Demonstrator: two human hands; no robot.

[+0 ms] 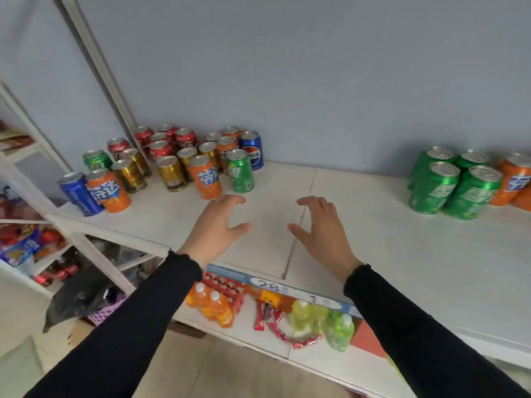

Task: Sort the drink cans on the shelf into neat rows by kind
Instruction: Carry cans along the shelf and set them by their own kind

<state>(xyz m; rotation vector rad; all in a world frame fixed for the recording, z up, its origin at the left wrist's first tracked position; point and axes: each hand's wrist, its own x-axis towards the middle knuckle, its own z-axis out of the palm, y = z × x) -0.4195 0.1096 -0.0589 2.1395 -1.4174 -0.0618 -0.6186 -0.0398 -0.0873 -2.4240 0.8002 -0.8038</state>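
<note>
Hands hovering over shelf (373, 225): left hand (214, 225) and right hand (323, 225) spread, grip empty. Mixed cans (172, 162) left of hands, unsorted; green cans (451, 185) right of hands, grouped. Likely reaching for next.

A white shelf (373, 239) ran along a grey-blue wall, with a seam seen across its top. At its left end a mixed cluster of upright cans was noted: red cans (161, 139) at the back, gold cans (172, 173), orange cans (205, 180), one green can (241, 175) and blue cans (253, 150) scattered among them. Well apart, at the right, four green cans (451, 185) were grouped tightly, with orange cans (514, 179) just beside, possibly two, being cut off at the frame edge.
</note>
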